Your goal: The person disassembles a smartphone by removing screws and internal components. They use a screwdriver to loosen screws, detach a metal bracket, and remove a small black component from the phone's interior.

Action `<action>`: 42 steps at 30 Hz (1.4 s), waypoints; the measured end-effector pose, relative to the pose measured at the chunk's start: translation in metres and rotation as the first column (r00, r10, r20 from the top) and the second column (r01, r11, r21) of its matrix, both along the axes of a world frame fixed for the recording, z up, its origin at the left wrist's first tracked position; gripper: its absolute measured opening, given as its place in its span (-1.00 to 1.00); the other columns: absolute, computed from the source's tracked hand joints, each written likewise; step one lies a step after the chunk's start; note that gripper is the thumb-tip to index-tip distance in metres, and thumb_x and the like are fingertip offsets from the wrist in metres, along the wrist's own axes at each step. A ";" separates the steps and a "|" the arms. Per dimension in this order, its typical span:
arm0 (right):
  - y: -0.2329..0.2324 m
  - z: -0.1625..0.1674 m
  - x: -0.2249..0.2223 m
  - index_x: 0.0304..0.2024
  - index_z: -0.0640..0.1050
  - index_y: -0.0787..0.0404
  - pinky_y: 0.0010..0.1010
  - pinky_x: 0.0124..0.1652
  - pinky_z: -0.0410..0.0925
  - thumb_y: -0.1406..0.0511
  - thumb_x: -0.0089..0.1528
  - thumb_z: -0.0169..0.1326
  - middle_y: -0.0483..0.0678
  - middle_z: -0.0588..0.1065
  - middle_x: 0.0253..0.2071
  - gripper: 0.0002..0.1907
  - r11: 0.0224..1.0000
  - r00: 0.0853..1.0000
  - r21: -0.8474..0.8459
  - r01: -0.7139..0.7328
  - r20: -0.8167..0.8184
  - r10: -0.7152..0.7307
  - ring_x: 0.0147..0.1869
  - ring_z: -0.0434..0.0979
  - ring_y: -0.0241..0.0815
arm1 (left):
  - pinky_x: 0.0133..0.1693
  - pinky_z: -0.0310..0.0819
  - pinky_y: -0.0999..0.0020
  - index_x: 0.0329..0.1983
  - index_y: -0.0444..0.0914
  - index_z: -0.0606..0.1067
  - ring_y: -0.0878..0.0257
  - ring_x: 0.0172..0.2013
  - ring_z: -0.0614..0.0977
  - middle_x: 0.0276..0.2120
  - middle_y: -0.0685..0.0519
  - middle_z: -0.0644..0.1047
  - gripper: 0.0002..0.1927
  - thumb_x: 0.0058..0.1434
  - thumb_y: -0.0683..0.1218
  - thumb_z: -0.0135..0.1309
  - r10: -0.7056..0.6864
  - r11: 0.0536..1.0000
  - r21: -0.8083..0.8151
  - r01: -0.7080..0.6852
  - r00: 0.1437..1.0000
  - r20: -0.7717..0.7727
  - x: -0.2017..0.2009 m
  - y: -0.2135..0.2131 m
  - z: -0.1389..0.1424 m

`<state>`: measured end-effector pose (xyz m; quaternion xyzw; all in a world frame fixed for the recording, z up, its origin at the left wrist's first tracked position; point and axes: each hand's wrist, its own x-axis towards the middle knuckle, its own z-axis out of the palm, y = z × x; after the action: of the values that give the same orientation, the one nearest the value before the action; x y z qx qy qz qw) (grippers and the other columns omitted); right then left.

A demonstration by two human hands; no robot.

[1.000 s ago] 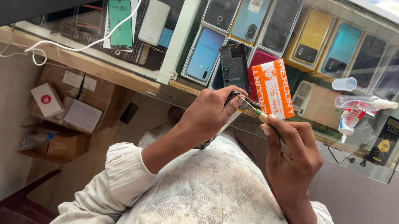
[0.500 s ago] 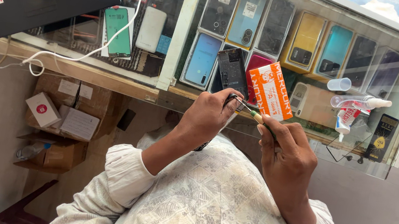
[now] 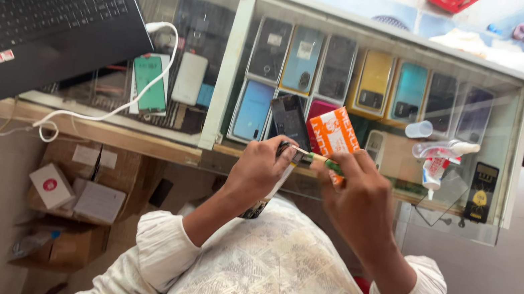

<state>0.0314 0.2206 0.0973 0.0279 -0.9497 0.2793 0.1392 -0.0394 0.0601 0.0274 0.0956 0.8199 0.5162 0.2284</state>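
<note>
A slim green-handled tool [image 3: 319, 162] is pinched by the right hand [image 3: 360, 197], now shifted closer against the dark phone [image 3: 267, 191] gripped by the left hand [image 3: 258, 173].

Glossy glass counter [image 3: 383, 48], matt black plastic laptop [image 3: 50, 11], cardboard boxes [image 3: 80, 173], patterned woven cloth sleeves [image 3: 161, 248]

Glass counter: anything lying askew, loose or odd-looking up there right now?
Yes. A dark phone and an orange box lie tilted across the glass counter, out of line with the rows of phones displayed under it. A loose clear glass sheet sits skewed near the right end. No spill visible.
</note>
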 end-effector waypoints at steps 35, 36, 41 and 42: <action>-0.003 -0.015 -0.021 -0.33 0.58 0.26 -0.14 -0.36 0.39 0.23 0.26 0.24 0.05 0.48 -0.38 -0.78 0.996 1.000 0.082 -0.017 -0.021 0.019 -0.38 0.54 0.09 | -0.31 0.53 0.08 -0.07 -0.26 0.59 -0.05 -0.41 0.69 -0.45 -0.16 0.63 -0.64 0.38 0.07 -0.06 0.043 0.998 -0.039 -0.041 0.997 0.059 -0.009 -0.009 -0.005; -0.004 -0.015 -0.019 -0.28 0.58 0.27 -0.16 -0.34 0.41 0.26 0.26 0.21 0.04 0.47 -0.37 -0.82 0.997 0.994 0.048 -0.067 -0.078 0.071 -0.38 0.54 0.08 | -0.31 0.54 0.09 -0.07 -0.26 0.60 -0.03 -0.41 0.69 -0.44 -0.15 0.63 -0.65 0.38 0.07 -0.06 0.039 0.999 -0.021 -0.039 0.999 0.032 -0.009 -0.009 -0.005; 0.000 -0.014 -0.019 -0.42 0.56 0.29 -0.16 -0.41 0.38 0.22 0.25 0.26 0.05 0.47 -0.44 -0.72 0.995 1.000 0.096 0.015 -0.015 -0.014 -0.45 0.53 0.08 | -0.33 0.53 0.08 -0.08 -0.29 0.58 -0.03 -0.43 0.69 -0.46 -0.17 0.63 -0.64 0.38 0.07 -0.05 0.020 0.999 -0.049 -0.018 0.998 0.057 -0.006 -0.006 -0.006; 0.001 -0.013 -0.019 -0.35 0.56 0.31 -0.19 -0.42 0.40 0.25 0.22 0.22 0.06 0.48 -0.40 -0.77 0.999 0.997 0.028 -0.045 -0.058 0.046 -0.44 0.55 0.06 | -0.32 0.53 0.09 -0.09 -0.28 0.59 -0.03 -0.41 0.69 -0.44 -0.16 0.63 -0.65 0.37 0.07 -0.04 0.025 0.999 -0.030 -0.024 0.999 0.029 -0.005 -0.005 -0.007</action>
<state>0.0127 0.2220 0.0841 0.0597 -0.9480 0.2686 0.1603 -0.0449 0.0548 0.0206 0.0745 0.8251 0.5081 0.2356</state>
